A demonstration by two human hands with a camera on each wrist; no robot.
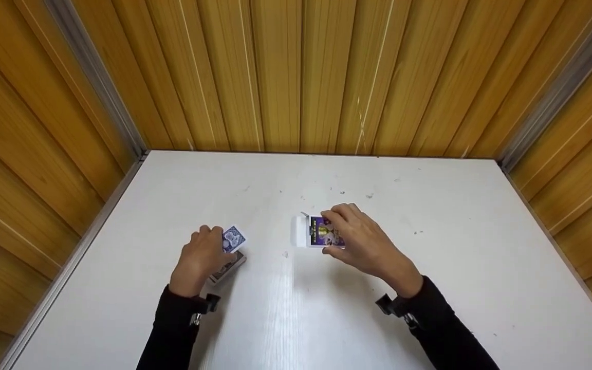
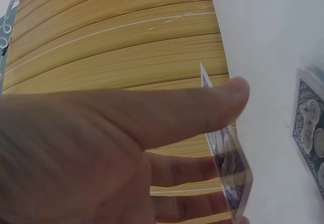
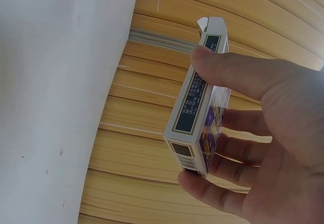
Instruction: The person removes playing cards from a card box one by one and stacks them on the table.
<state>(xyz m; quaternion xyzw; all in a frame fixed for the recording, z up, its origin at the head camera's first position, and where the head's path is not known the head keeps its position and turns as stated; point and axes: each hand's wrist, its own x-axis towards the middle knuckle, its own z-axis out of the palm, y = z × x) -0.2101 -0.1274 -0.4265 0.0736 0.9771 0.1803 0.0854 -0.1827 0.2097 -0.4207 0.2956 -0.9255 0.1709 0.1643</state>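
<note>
Between the thumb and fingers of my left hand (image 1: 200,263) is a blue-backed playing card (image 1: 234,238), pinched by its edges and tilted. The left wrist view shows this card (image 2: 232,173) nearly edge-on, raised off the table. Just below and beside it, a stack of playing cards (image 1: 229,268) lies on the table. My right hand (image 1: 365,245) grips a purple and white card box (image 1: 319,231) by its long sides, thumb on one and fingertips on the other. The box's white end flap (image 1: 301,231) stands open, pointing left. In the right wrist view the card box (image 3: 192,97) is held above the table.
The white table (image 1: 429,205) carries small dark specks and scuffs toward the back. Wood-patterned panel walls (image 1: 275,77) rise along its back and both sides, with grey metal posts (image 1: 100,77) at the corners.
</note>
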